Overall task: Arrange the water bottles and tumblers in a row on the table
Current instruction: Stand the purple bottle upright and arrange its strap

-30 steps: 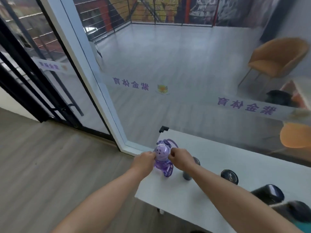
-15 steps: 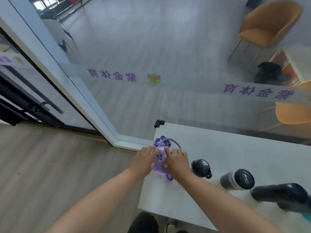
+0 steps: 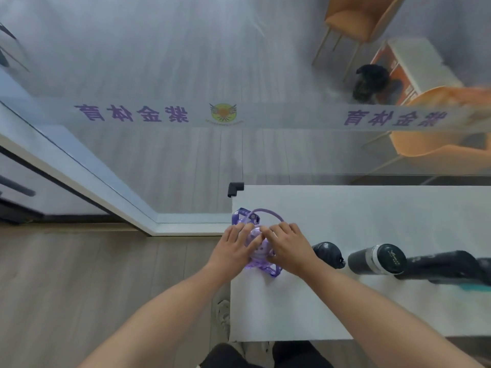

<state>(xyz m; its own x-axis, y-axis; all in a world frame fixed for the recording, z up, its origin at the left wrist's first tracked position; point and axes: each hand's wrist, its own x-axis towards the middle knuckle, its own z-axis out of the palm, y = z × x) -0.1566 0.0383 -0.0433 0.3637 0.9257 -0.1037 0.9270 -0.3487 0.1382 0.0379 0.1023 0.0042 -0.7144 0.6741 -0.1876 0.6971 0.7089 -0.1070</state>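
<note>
A small purple see-through water bottle (image 3: 258, 250) with a purple strap and loop handle stands at the left end of the white table (image 3: 372, 213). My left hand (image 3: 233, 248) holds its left side and my right hand (image 3: 288, 247) holds its right side, fingers laid over its top. To its right, in a line, stand a dark bottle (image 3: 329, 254), a black tumbler with a white band (image 3: 378, 259) and a taller black bottle (image 3: 446, 266). A teal object (image 3: 475, 287) peeks in at the right edge.
A glass wall with a frosted strip of purple lettering (image 3: 239, 115) runs right behind the table. A black corner guard (image 3: 235, 187) caps the table's far left corner. Wooden floor (image 3: 93, 282) lies to the left. Orange chairs (image 3: 435, 139) stand beyond the glass.
The camera has tilted down to look over the table from above. My hands have moved from the bottle's sides up over its top; the bottle stays at the table's left end.
</note>
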